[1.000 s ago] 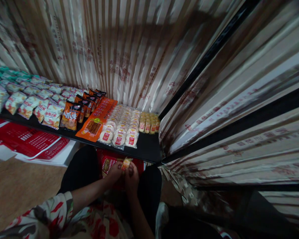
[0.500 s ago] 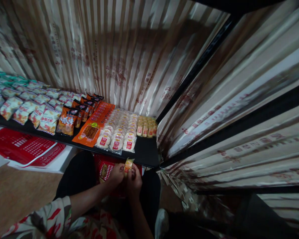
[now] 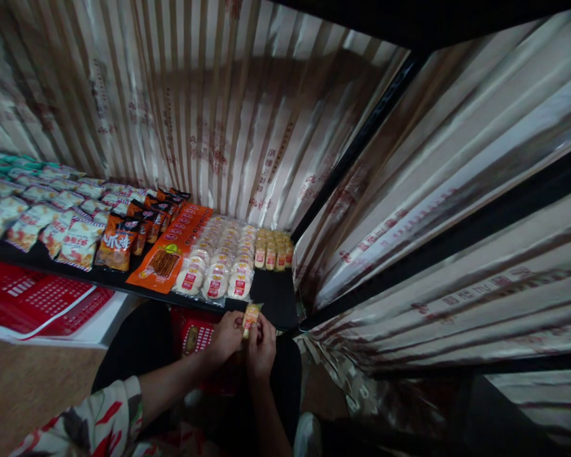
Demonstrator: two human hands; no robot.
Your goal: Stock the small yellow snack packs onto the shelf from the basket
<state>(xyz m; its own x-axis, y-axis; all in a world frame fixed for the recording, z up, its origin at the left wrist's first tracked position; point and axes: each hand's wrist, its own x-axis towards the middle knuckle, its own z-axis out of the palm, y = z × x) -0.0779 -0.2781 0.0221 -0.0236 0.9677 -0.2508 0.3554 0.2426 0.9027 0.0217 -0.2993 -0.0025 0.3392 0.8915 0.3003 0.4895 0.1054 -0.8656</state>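
A small yellow snack packet (image 3: 250,316) in a clear wrapper with a red and orange label is held upright between my two hands, just before the shelf's front edge. My left hand (image 3: 227,336) pinches it from the left side. Curled around its right side and lower end are the fingers of my right hand (image 3: 262,349). Similar yellow packets (image 3: 270,252) stand in short rows at the shelf's right end. Left of these, round white rice crackers (image 3: 215,279) in clear wrappers lie in several overlapping rows.
On the black shelf (image 3: 275,295), a flat orange bag (image 3: 159,261), orange-black bags (image 3: 117,244) and white snack bags (image 3: 78,241) extend leftwards. Red baskets sit below: one between my knees (image 3: 202,336), another at left (image 3: 38,295). A black post (image 3: 356,146) and patterned sheeting (image 3: 214,127) enclose the corner.
Both hands have shifted slightly right with the packet, and its label now faces up more plainly. The shelf sits a little lower and further left in view as my head has turned.
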